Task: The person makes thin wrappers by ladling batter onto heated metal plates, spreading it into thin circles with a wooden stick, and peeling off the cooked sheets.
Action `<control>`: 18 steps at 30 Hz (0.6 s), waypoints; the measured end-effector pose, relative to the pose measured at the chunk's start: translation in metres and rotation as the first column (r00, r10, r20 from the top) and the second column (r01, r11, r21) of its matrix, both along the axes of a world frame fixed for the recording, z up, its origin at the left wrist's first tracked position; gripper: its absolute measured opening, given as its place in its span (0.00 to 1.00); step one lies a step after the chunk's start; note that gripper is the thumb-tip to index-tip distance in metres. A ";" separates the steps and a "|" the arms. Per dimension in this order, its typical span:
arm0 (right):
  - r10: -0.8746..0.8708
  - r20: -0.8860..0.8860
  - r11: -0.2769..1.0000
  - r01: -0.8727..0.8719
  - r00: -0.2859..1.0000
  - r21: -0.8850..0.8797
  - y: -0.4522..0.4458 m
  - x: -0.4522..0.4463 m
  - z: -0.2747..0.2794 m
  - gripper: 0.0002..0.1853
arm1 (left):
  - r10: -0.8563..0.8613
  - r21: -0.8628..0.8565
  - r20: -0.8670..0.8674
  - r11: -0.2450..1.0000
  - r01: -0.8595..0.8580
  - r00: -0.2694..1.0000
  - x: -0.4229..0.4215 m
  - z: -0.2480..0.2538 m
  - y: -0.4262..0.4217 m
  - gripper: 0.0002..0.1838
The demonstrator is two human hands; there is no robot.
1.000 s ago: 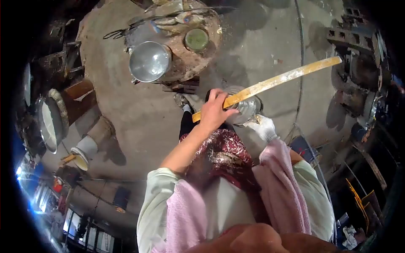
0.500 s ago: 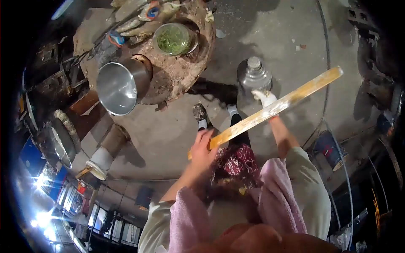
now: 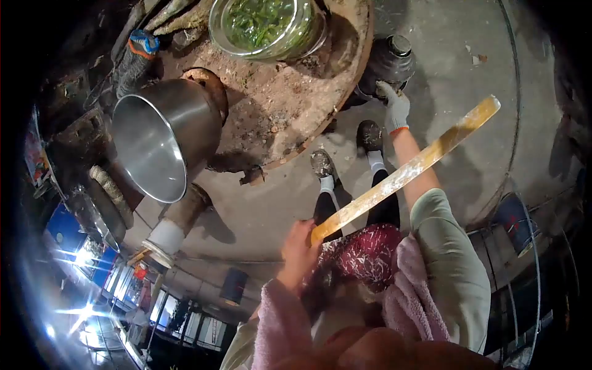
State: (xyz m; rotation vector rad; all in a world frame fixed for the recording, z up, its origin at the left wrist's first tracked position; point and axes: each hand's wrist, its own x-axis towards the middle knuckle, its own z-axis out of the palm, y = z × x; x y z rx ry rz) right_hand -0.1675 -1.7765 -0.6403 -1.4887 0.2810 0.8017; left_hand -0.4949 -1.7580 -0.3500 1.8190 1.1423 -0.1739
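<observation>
My bare left hand (image 3: 300, 248) is closed around the lower end of a long, flat wooden strip (image 3: 407, 172) with white smears. The strip slants up to the right and crosses above my right forearm. My right hand (image 3: 396, 110), in a white glove with an orange cuff, is stretched toward the upper right. Its fingers are closed at the lower edge of a ridged, shiny vessel (image 3: 390, 66) with a round cap, which stands beside the round table. The fingertips are partly hidden against the vessel.
The round, dirt-covered table (image 3: 271, 117) bears a glass jar of green leaves (image 3: 265, 28), a tilted steel pot (image 3: 151, 145) and a grey glove (image 3: 132, 65). A white-rimmed cylinder (image 3: 166, 237) stands lower left. A dark bucket (image 3: 517, 223) is at right, near a cable (image 3: 517, 92).
The view has moved closer to the table. My right hand has moved away from my body with the vessel, toward the table. My left hand still holds the strip.
</observation>
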 end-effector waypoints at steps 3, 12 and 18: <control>-0.020 -0.002 1.000 0.020 1.000 -0.007 -0.009 -0.018 -0.017 0.15 | -0.026 0.009 -0.005 1.000 0.026 1.000 -0.011 0.002 0.001 0.25; 0.036 -0.058 0.994 -0.042 0.998 -0.106 -0.064 -0.093 -0.035 0.09 | 0.027 -0.023 0.068 0.999 -0.025 0.997 -0.032 -0.007 -0.012 0.26; 0.061 -0.203 0.975 -0.102 0.977 -0.196 -0.105 -0.108 -0.077 0.07 | 0.121 -0.062 0.099 0.991 -0.115 0.988 -0.037 0.008 -0.018 0.24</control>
